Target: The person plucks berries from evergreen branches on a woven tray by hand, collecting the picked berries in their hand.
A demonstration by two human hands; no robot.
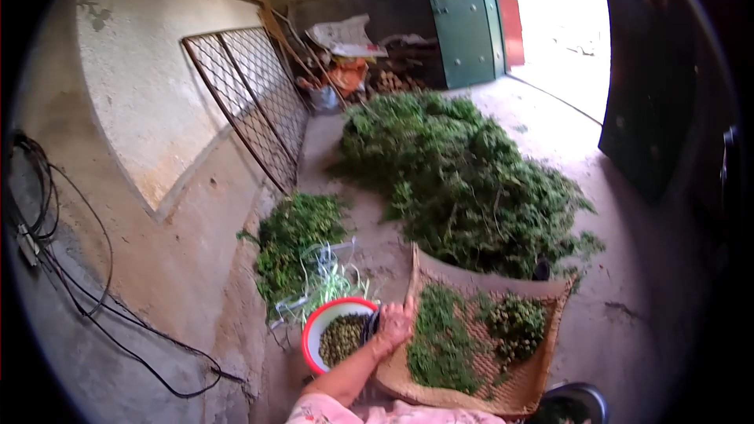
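My left hand is at the left edge of a woven tray, its fingers curled over the rim beside a red-rimmed white basin. Small greenish pods or berries lie in the basin, and something dark stands at its right side by my wrist. Loose green leaves cover the tray's left part, and a clump of berry-like clusters sits at its right. My right hand does not show.
A large heap of cut green branches lies beyond the tray. A smaller green pile and pale plastic strips are at the left. A metal bowl stands at the lower right. A mesh frame leans on the wall.
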